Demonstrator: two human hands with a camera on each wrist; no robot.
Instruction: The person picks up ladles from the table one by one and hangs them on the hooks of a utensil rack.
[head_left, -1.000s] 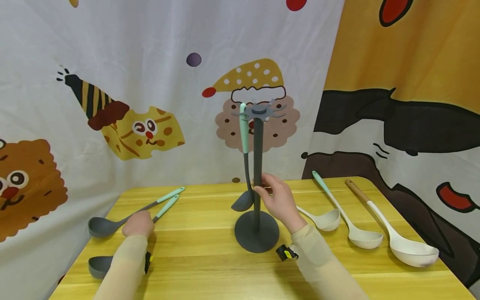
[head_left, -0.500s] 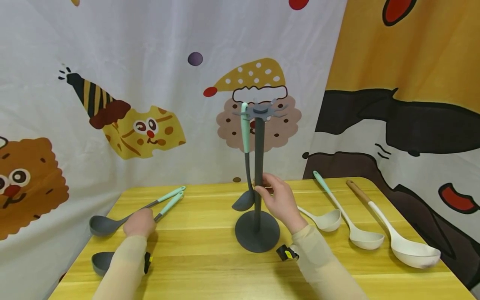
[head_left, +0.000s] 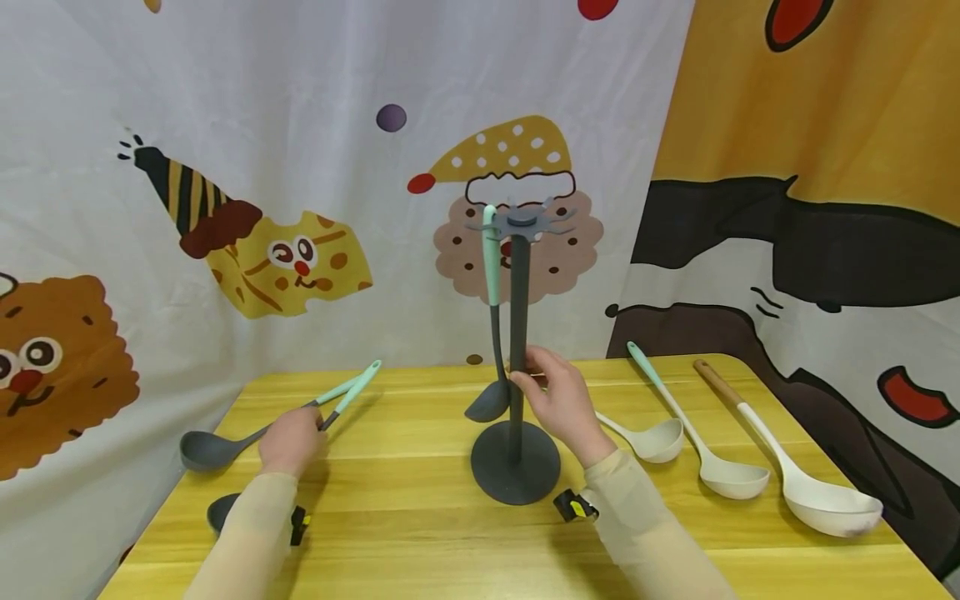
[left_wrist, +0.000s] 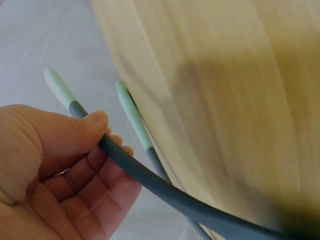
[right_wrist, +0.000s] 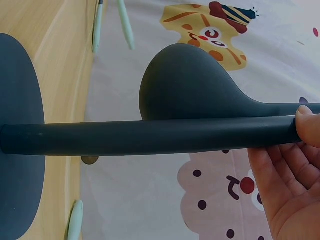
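My left hand (head_left: 291,442) pinches the dark grey shaft of a ladle (left_wrist: 150,180) with a mint handle, thumb on top. Its bowl shows partly behind the sleeve in the head view. A second grey ladle (head_left: 206,452) with a mint handle lies on the table just beyond that hand. At the middle stands a dark grey utensil stand (head_left: 518,308) with a round base and hooks at the top. My right hand (head_left: 558,404) grips its pole between thumb and fingers. A grey ladle (head_left: 487,402) hangs by its mint handle on the stand's left side.
Right of the stand lie a small white ladle (head_left: 660,440), a white ladle with a mint handle (head_left: 731,479) and a large white ladle with a brown handle (head_left: 832,504). A printed curtain (head_left: 420,317) hangs behind the wooden table (head_left: 420,533).
My left hand has moved slightly right and away with its ladle, whose handle end has risen and now crosses the other ladle's handle in view. My right hand stays on the pole.
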